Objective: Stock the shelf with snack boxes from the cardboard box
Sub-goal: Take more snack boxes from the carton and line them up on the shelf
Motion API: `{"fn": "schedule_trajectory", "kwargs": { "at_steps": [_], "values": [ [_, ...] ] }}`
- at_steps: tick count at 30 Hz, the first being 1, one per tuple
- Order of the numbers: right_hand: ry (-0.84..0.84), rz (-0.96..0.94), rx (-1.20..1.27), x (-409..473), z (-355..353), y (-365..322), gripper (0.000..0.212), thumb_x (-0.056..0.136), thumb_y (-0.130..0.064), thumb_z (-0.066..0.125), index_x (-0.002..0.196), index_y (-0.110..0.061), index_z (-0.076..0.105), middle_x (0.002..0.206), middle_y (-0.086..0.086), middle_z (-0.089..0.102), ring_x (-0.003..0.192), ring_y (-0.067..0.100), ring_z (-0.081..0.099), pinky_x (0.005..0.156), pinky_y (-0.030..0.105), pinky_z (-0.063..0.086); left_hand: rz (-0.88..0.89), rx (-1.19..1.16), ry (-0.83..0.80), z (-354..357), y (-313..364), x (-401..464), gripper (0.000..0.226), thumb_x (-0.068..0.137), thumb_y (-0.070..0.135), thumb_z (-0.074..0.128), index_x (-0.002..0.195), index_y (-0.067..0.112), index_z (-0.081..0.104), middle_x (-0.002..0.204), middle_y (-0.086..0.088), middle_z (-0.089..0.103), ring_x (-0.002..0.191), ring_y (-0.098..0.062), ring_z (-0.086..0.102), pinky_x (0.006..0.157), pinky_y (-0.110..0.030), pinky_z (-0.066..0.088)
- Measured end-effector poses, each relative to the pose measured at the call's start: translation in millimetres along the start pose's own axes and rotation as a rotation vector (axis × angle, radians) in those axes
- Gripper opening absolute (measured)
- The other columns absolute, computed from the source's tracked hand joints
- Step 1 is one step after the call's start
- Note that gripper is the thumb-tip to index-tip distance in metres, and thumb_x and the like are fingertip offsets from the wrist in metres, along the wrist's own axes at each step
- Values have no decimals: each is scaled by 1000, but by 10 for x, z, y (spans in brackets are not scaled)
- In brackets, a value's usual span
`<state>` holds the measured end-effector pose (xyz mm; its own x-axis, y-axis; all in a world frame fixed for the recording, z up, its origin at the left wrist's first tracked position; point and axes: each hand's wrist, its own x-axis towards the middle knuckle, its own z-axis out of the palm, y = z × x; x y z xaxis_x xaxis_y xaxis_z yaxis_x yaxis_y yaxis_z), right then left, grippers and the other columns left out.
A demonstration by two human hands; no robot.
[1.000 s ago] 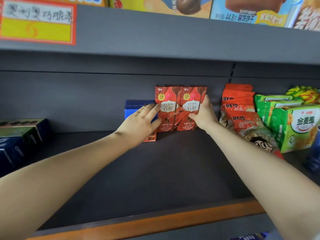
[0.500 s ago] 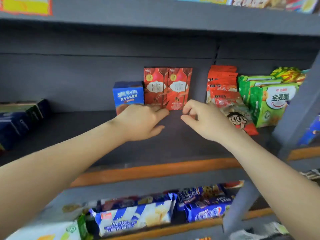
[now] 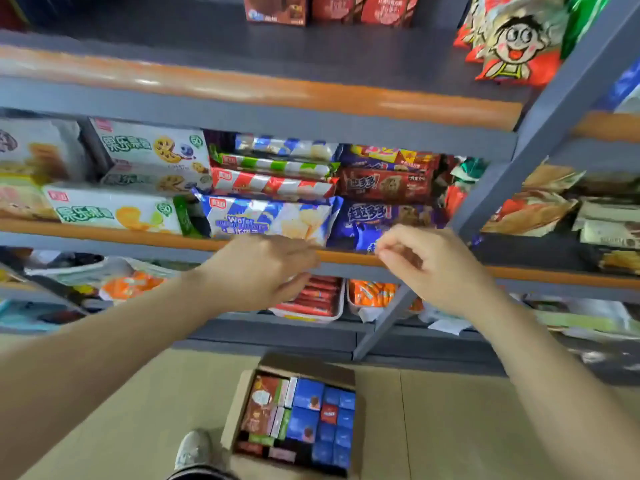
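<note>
An open cardboard box (image 3: 242, 403) sits on the floor below me, packed with several blue, red and brown snack boxes (image 3: 311, 415). My left hand (image 3: 256, 271) and my right hand (image 3: 433, 268) hover empty in front of the lower shelves, fingers loosely curled, well above the cardboard box. At the top of the view the grey shelf (image 3: 242, 53) carries two red snack boxes (image 3: 363, 8) standing side by side, with a blue-and-brown box (image 3: 275, 10) to their left.
Red cartoon snack bags (image 3: 512, 46) lie at the shelf's right end. A slanted grey upright (image 3: 485, 209) crosses on the right. Lower shelves hold wafer packs (image 3: 270, 220) and biscuit boxes (image 3: 152, 147). My shoe (image 3: 194, 452) stands left of the cardboard box.
Both hands let go of the two red boxes on the shelf and drew back empty. My view dropped from the shelf down to the lower shelves and the cardboard box on the floor.
</note>
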<state>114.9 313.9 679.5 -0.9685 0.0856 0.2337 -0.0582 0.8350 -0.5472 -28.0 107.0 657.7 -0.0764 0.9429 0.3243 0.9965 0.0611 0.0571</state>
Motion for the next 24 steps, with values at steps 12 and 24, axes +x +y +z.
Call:
{"fn": "schedule_trajectory", "kwargs": {
  "at_steps": [12, 24],
  "values": [
    [-514, 656, -33, -1096, 2905, 1089, 19, 93, -22, 43, 95, -18, 61, 95, -1, 68, 88, 22, 61, 72, 30, 44, -594, -281, -843, 2580, -170, -1571, 38, 94, 29, 41, 132, 26, 43, 131, 0, 50, 117, -24, 51, 90, -33, 43],
    [-634, 950, 244, -1723, 6598, 1848, 29, 98, -16, 38, 120, -4, 52, 121, 14, 58, 108, 26, 55, 73, 28, 39, -986, -546, -873, 5439, -346, -3483, 36, 93, 20, 42, 129, 15, 48, 127, -6, 51, 107, -23, 57, 93, -34, 46]
  ]
}}
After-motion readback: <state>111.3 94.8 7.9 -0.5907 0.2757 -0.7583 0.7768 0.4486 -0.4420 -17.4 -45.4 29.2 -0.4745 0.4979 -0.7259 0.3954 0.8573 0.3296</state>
